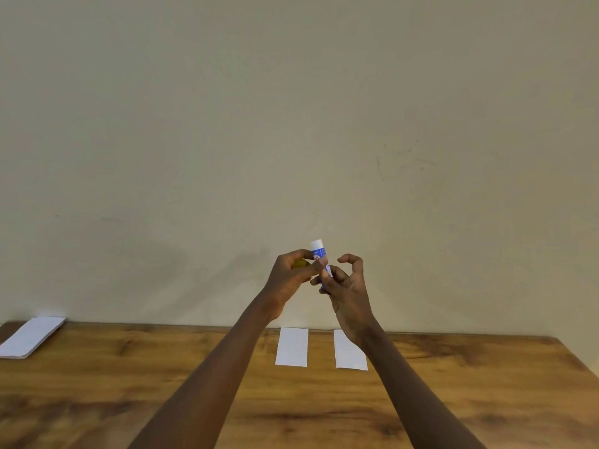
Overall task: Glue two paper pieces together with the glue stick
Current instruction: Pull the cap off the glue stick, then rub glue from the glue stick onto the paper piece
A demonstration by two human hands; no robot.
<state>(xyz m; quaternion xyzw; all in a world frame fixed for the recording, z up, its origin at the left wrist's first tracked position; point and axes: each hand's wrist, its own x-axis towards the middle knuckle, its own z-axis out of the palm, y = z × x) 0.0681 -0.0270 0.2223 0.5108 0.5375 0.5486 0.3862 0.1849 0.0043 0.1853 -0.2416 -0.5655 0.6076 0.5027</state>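
glue stick [319, 252]: up in the air | right hand [348, 293]: pinches its low end | left hand [288, 277]: curls round a yellow cap [299, 264] | left paper piece [291, 346], right paper piece [350, 351]: flat on worktop [453, 384], apart, not joined | most work left

matt white paper strips [291, 346], smooth plastic glue stick [319, 251], glossy grained wooden table [453, 384], matt wall [291, 108]

My grips: two, the left grip [288, 277] and the right grip [348, 293]
Glue stick [319, 252]: one
Yellow cap [299, 264]: one
Small paper pieces: two, left piece [291, 346] and right piece [349, 351]
Paper pile [32, 337]: one
Desk [129, 384]: one
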